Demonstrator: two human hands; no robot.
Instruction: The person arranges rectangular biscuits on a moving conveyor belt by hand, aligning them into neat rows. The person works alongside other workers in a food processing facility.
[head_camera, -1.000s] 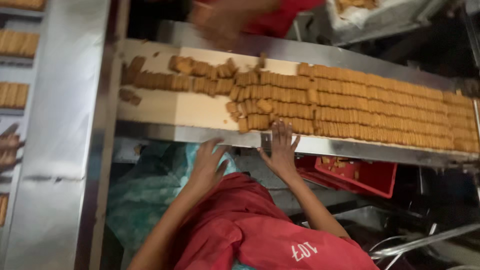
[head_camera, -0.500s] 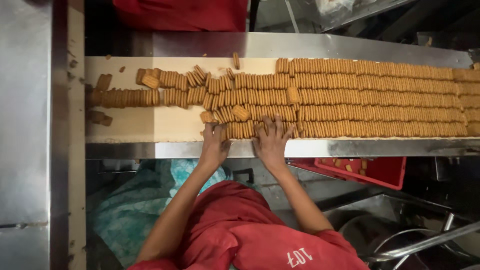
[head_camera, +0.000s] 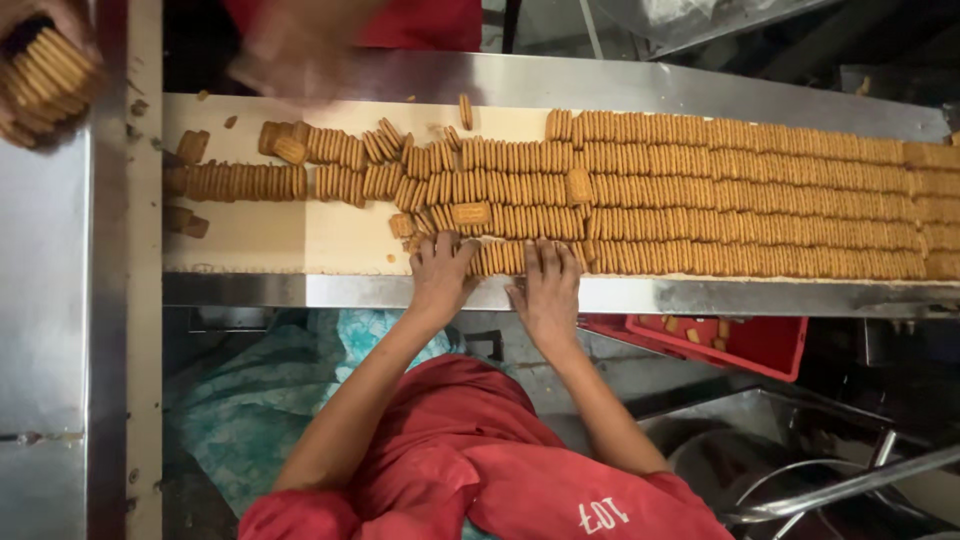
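Note:
A cream conveyor belt (head_camera: 300, 240) carries several long rows of tan biscuits (head_camera: 760, 200) standing on edge, tidy on the right and jumbled toward the left. My left hand (head_camera: 440, 272) and my right hand (head_camera: 548, 290) reach over the steel front rail (head_camera: 350, 291) onto the nearest row. Their fingers lie spread on the biscuits, with a short run of that row (head_camera: 497, 258) between them. Neither hand has lifted anything. Red sleeves cover my upper arms.
Another person's blurred hand (head_camera: 290, 50) hovers over the belt's far left. A second hand holds a biscuit stack (head_camera: 45, 70) at top left, above a steel table (head_camera: 45, 350). Below the belt are a red crate (head_camera: 760, 345), teal cloth (head_camera: 260, 390) and metal rods (head_camera: 850, 485).
My hands have gone from the steel rail up onto the nearest biscuit row. The other person's hand has come in over the far left of the belt.

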